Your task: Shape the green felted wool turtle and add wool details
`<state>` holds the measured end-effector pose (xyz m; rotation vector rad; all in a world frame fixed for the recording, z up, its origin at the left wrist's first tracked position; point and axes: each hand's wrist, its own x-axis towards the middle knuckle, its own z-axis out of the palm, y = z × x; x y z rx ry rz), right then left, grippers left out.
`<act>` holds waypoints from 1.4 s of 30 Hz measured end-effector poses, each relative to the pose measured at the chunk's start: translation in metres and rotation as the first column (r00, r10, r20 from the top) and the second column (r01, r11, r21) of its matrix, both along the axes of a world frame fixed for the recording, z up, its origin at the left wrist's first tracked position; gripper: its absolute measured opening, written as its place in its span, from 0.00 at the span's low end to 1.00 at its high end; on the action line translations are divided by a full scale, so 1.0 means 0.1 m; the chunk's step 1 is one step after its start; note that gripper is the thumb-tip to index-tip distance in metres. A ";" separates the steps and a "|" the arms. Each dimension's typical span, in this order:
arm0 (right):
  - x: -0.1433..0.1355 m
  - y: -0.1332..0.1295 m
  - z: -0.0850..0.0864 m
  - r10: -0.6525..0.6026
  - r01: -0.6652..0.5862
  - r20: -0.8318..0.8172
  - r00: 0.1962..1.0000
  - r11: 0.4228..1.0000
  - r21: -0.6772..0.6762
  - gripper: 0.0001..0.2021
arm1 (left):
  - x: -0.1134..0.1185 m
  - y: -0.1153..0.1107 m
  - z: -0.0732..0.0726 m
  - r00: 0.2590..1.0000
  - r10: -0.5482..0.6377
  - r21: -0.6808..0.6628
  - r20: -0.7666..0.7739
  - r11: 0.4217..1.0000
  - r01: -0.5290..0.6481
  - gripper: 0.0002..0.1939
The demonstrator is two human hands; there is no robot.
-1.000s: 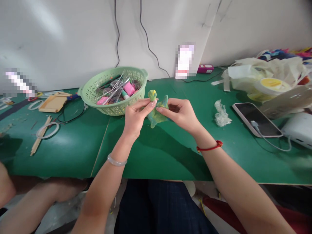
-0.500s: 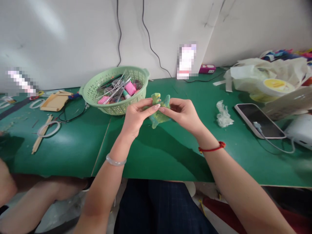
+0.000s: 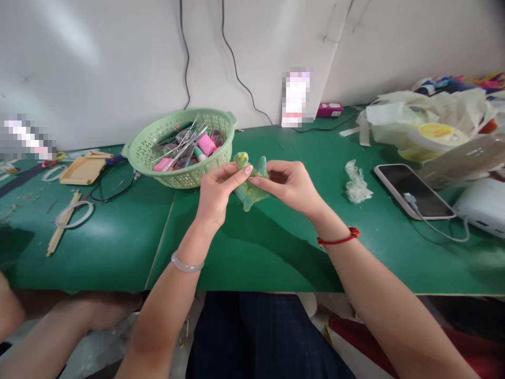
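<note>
A soft-looking piece mottled green and yellow point(image 3: 251, 193), with several stubby points sticking out, is held up above the green table point(image 3: 252, 252). My left hand point(image 3: 218, 192) pinches its left side between thumb and fingers. On the other side my right hand point(image 3: 290, 184) is closed on it too, the thumbs almost meeting in front. What exactly the piece is I cannot make out, and the fingers behind it are hidden. Just beyond my left hand stands a green plastic basket point(image 3: 173, 180) holding thin metal rods and pink blocks.
To the right lie crumpled clear plastic point(image 3: 357, 184), a phone point(image 3: 414, 190) with a cable, and a white bag point(image 3: 394, 110). A lit screen point(image 3: 295, 99) leans on the wall. Leftward are a tan tray point(image 3: 84, 169), a white ring point(image 3: 74, 215) and a person's arm point(image 3: 67, 321).
The view has shifted slightly, so the basket and phone sit a little further left. Both hands keep hold of the mottled piece, whose upper points now stand a bit differently between the fingers.
</note>
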<state>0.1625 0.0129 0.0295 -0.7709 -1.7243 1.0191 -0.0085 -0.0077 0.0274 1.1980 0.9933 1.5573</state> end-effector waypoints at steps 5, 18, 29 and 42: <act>0.00 -0.01 0.01 -0.008 0.008 0.015 1.000 1.000 0.019 0.30 | 0.02 -0.01 -0.02 1.000 -0.020 -0.024 0.003 1.000 0.020 0.14; 0.00 0.00 0.05 -0.025 0.025 -0.029 0.999 1.000 0.004 0.32 | -0.05 -0.03 0.04 0.979 0.076 0.129 -0.189 0.990 -0.052 0.08; 0.00 0.00 0.04 -0.041 0.041 0.003 0.999 0.998 0.054 0.33 | -0.06 0.02 -0.03 0.963 0.156 0.197 -0.219 0.974 -0.113 0.09; 0.05 0.07 0.00 0.173 -0.166 0.079 0.982 0.982 -0.091 0.32 | -0.27 0.07 0.10 0.993 -0.100 -0.088 -0.067 0.992 0.094 0.26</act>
